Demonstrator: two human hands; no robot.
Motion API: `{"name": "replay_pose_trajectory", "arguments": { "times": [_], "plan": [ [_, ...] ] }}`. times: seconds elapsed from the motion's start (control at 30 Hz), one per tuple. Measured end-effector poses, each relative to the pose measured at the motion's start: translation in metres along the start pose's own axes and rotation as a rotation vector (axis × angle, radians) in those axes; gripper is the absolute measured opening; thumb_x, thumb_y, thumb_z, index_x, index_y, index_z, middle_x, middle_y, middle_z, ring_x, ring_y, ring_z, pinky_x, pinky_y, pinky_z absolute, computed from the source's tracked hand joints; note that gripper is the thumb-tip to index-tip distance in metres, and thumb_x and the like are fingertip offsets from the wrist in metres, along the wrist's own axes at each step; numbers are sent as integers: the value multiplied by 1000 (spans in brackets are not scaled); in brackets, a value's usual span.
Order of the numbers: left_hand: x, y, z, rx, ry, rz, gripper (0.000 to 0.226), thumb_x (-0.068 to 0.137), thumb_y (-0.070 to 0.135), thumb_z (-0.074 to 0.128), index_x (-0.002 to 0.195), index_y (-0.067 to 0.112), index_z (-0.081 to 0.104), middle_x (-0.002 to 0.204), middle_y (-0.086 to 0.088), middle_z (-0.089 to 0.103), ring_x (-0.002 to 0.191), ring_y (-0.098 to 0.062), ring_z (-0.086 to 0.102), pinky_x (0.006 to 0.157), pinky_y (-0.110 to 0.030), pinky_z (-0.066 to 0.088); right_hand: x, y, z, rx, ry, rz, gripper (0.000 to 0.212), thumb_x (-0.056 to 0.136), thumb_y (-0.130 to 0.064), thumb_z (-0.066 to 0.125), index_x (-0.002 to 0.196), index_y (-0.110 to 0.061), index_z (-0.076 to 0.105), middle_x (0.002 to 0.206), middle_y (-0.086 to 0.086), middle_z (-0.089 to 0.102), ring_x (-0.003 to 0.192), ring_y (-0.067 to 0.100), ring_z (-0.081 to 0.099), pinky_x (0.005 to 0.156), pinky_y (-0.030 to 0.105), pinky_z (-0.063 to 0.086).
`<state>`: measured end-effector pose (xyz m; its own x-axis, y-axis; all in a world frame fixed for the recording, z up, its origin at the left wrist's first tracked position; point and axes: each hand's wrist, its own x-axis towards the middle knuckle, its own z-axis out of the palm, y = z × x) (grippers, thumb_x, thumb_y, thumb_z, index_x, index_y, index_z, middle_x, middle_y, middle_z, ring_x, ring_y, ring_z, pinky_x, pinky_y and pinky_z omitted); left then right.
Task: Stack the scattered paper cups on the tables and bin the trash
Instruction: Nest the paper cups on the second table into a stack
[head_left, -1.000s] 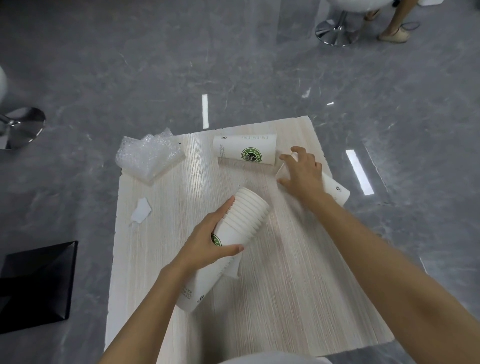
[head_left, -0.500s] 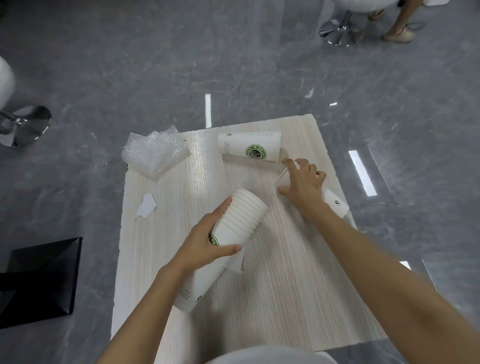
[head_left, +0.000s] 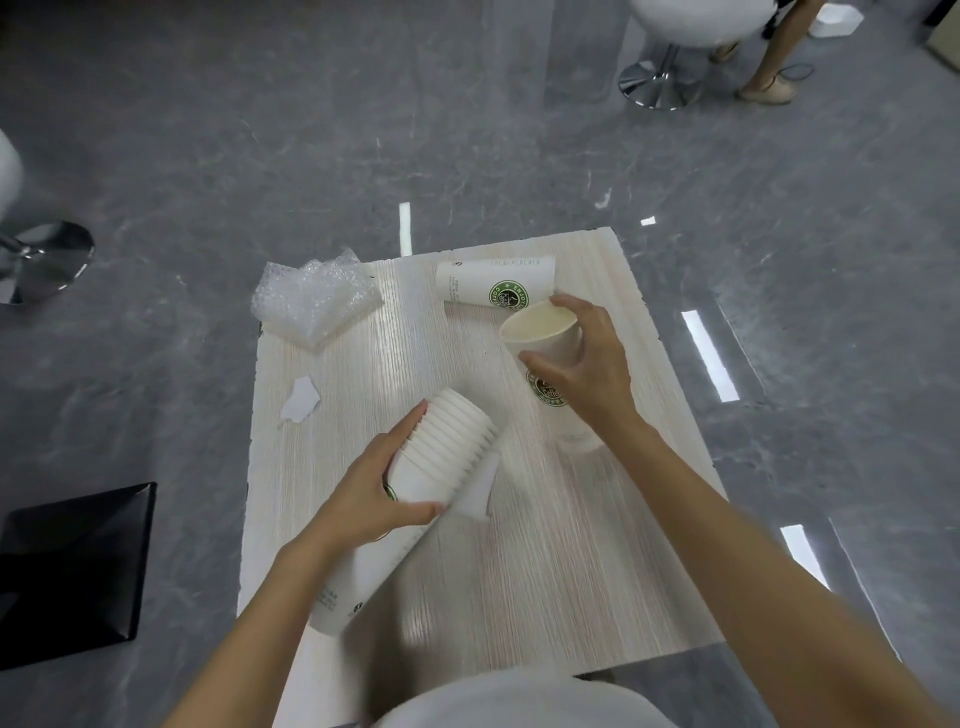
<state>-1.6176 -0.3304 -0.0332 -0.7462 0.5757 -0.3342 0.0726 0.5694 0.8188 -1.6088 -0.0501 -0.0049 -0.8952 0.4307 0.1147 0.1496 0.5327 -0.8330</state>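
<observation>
A pale wood-grain tabletop (head_left: 545, 561) carries everything, and the stack of paper cups (head_left: 452, 452) serves as the marker for the rest. The stack lies tilted across the middle of the tabletop, its ridged rims pointing away from the person, and the left hand (head_left: 363, 501) is curled round its body, thumb on the near side. Just beyond the stack and to its right, the right hand (head_left: 589, 371) grips a single cup (head_left: 540, 332) by its wall, mouth turned toward the stack's rims, the two close but not touching. Farther beyond the stack, near the far edge, a lying cup (head_left: 483, 278) rests on its side, partly overlapped by the rim of the single cup. Left of the stack sits a torn paper scrap (head_left: 300, 401), and beyond that, at the far left corner, a crumpled sheet of bubble wrap (head_left: 314, 301). A white scrap (head_left: 480, 493) peeks out from under the stack's right side. Off the tabletop, a black box (head_left: 72, 571) stands on the grey floor left of the stack, with a chrome stool base (head_left: 49, 260) farther off, and another stool (head_left: 662, 78) and someone's foot (head_left: 769, 91) far beyond. The lying cup bears a round green badge reading "ENJOY" and "COFFEE" in part; the single cup shows the same badge with "COFFEE"; the smaller print is too fine to read
</observation>
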Motion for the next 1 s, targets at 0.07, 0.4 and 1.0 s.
{"name": "replay_pose_trajectory", "arguments": {
  "times": [0.07,0.4,1.0],
  "plan": [
    [-7,-2,-1,8,-10,2,106,57,51,78,144,59,19,138,38,33,122,23,32,96,-7,29,-5,-10,-3,120,45,33,68,70,-31,81,129,-25,48,127,-1,50,113,13,49,91,37,51],
    [-37,-15,2,25,-28,45,109,55,46,81,142,65,18,138,22,42,122,13,39,96,-15,34,-30,-55,-4,527,117,110,61,72,-34,76,127,-23,50,125,-6,52,113,17,55,85,32,56],
    [-61,-8,10,-19,93,129,108,64,39,83,147,59,17,134,35,38,123,13,38,94,-14,33,-92,-46,34,653,-86,432,69,60,-53,77,119,-26,55,118,5,61,107,22,62,90,39,54]
  ]
}}
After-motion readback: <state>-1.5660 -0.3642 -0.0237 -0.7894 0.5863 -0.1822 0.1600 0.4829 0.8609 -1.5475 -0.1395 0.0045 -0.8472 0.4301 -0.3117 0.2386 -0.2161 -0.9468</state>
